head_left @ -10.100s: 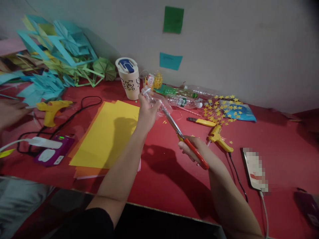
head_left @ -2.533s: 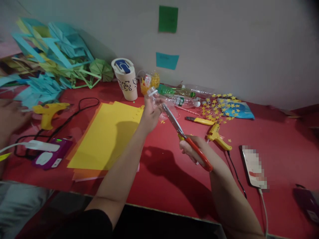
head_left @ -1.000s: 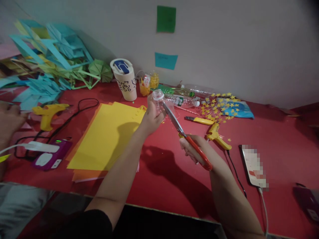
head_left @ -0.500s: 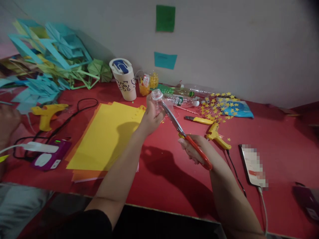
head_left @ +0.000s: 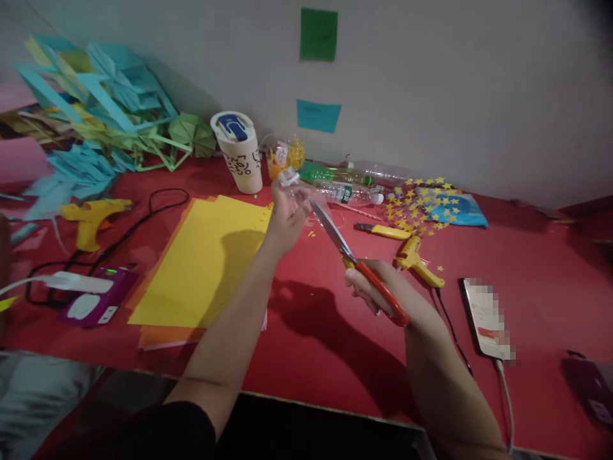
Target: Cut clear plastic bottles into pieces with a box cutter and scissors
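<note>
My left hand [head_left: 287, 220] is closed round a clear plastic bottle piece [head_left: 288, 178], its white-ringed neck tilted up at the left. Red-handled scissors [head_left: 378, 291] are gripped in my right hand [head_left: 366, 287], and their blades point up and left. The blade tips lie beside the fingers of my left hand, at the right side of the clear plastic. Whether they touch it I cannot tell. Yellow paper sheets [head_left: 191, 268] lie below and left of my left hand.
A white cup [head_left: 242, 163], bottles [head_left: 340, 192] and star decorations [head_left: 421, 204] stand or lie near the wall. Yellow glue guns [head_left: 89, 223], a cutter [head_left: 387, 232], a phone [head_left: 486, 319] and a purple power block [head_left: 103, 297] are around. Another person's leg [head_left: 43, 402] shows at left.
My left hand and the bottle piece have shifted slightly left, and its neck is tilted further left. My right hand and the scissors have barely moved. At far left, pink paper has come into view.
</note>
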`<state>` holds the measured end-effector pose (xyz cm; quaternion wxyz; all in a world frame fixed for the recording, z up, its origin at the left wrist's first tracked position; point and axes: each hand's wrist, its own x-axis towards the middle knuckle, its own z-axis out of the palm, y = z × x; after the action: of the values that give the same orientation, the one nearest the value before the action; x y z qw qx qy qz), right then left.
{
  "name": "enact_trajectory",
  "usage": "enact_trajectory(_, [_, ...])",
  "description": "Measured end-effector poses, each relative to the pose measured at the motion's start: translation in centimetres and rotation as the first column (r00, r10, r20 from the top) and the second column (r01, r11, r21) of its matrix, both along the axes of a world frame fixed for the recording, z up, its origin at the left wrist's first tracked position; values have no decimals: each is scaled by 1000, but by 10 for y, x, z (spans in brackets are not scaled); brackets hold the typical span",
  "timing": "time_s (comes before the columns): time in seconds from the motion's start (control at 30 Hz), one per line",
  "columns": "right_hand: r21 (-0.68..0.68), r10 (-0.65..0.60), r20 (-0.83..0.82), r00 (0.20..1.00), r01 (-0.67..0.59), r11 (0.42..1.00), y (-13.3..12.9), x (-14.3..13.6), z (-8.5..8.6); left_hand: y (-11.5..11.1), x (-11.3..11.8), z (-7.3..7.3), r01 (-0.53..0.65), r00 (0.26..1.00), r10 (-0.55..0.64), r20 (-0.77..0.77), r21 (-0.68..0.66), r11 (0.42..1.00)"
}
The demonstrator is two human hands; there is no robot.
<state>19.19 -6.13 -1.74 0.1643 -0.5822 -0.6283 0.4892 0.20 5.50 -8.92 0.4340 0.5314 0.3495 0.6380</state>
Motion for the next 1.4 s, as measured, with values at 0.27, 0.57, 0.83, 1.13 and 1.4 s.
enact_trajectory(0.27, [11, -42, 101, 994, 41, 999, 5, 4, -2, -11, -14, 23, 194, 957, -152, 247, -153, 969])
enact_trajectory(0.57, [60, 30, 122, 992, -37, 997, 5, 14, 1, -12, -12, 30, 159, 936, -67, 347, -245, 956])
enact_trajectory(0.83, [103, 148, 417, 897, -209, 972, 12, 27, 5, -10, -18, 30, 202, 873, -57, 484, -252, 946])
enact_trajectory(1.13, [126, 121, 264, 957, -158, 979, 12, 22, 1, -8, -15, 27, 115, 947, -29, 321, -252, 961])
enact_trajectory(1.4, [107, 134, 215, 967, -159, 981, 9, 22, 4, -6, -11, 24, 38, 964, 29, 264, -244, 969])
